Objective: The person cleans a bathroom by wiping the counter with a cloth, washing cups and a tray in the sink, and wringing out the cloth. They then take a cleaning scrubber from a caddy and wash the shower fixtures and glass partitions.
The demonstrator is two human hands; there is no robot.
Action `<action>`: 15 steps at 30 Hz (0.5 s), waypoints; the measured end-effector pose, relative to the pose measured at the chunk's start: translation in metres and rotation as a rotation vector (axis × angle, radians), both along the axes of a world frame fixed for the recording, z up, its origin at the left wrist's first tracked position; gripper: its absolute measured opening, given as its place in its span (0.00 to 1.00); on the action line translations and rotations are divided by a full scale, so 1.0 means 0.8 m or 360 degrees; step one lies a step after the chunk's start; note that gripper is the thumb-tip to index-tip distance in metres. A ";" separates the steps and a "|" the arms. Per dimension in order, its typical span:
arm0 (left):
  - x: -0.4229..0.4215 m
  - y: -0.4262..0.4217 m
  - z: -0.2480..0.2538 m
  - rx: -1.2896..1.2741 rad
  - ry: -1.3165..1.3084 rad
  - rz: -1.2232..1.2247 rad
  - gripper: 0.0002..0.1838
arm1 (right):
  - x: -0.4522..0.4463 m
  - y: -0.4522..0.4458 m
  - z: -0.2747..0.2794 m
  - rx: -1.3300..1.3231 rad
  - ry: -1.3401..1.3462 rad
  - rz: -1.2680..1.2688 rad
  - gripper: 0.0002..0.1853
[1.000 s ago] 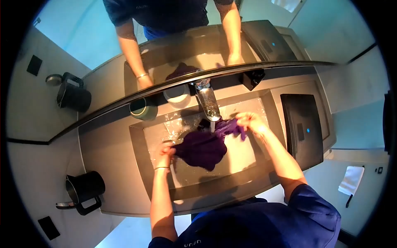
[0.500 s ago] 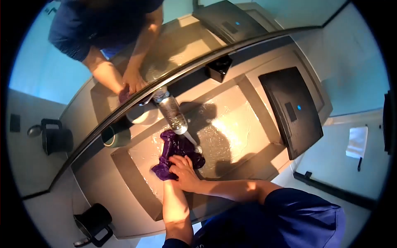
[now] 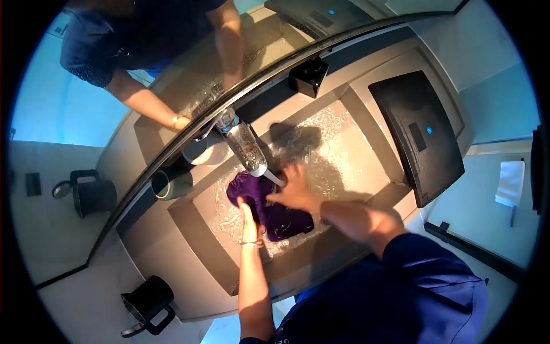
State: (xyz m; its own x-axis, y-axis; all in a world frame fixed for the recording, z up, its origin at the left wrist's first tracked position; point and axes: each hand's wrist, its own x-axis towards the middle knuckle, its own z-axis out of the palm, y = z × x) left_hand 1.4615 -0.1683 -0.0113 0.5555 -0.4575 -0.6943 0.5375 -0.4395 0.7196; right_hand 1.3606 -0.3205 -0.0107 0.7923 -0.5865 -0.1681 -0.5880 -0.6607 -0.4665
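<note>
A wet purple cloth (image 3: 286,222) lies spread in the sink (image 3: 200,246), in shallow rippling water. Water runs from the tap (image 3: 245,149) in a stream down beside the cloth. My left hand (image 3: 250,222) is at the cloth's left side, its fingers stretched out and touching the fabric. Over the cloth's upper right edge is my right hand (image 3: 293,188), fingers spread and slightly blurred, close to the running water. Whether its fingertips touch the cloth I cannot tell.
A dark flat panel with a blue round mark (image 3: 417,137) rests on the right of the counter. Behind the sink stand a black angular container (image 3: 309,77) and a greenish cup (image 3: 172,183). A black jug (image 3: 150,304) is at lower left. A mirror (image 3: 172,69) borders the back.
My hands have moved apart: the right went up toward the stream and opened. The bunched cloth is now flatter and more spread out. The water looks more agitated.
</note>
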 end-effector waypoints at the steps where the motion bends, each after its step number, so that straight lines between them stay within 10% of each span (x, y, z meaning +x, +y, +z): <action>1: -0.006 -0.033 0.028 -0.0353 0.0353 0.0309 0.44 | 0.015 0.032 -0.001 0.0162 -0.0143 -0.0096 0.29; 3: 0.040 -0.004 -0.064 -0.0964 0.1067 0.0284 0.42 | 0.037 0.098 0.004 0.0362 -0.0392 -0.0158 0.24; 6: 0.019 -0.035 -0.018 -0.1062 0.1122 0.0420 0.29 | 0.020 0.139 0.046 0.0414 -0.0910 -0.0084 0.18; 12: 0.004 0.003 -0.052 0.0296 -0.1089 -0.0974 0.20 | 0.017 -0.036 0.073 0.0786 -0.0168 -0.0115 0.28; 15: 0.022 0.037 0.061 0.0077 -0.0688 -0.0226 0.12 | -0.010 -0.120 0.069 0.0366 0.0083 0.0177 0.24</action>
State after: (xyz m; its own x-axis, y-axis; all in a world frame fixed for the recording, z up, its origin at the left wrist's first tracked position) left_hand 1.4790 -0.1389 0.0373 0.7331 -0.5227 -0.4351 0.1243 -0.5259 0.8414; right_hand 1.3526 -0.4162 0.0444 0.8364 -0.4381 -0.3293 -0.5451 -0.6026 -0.5829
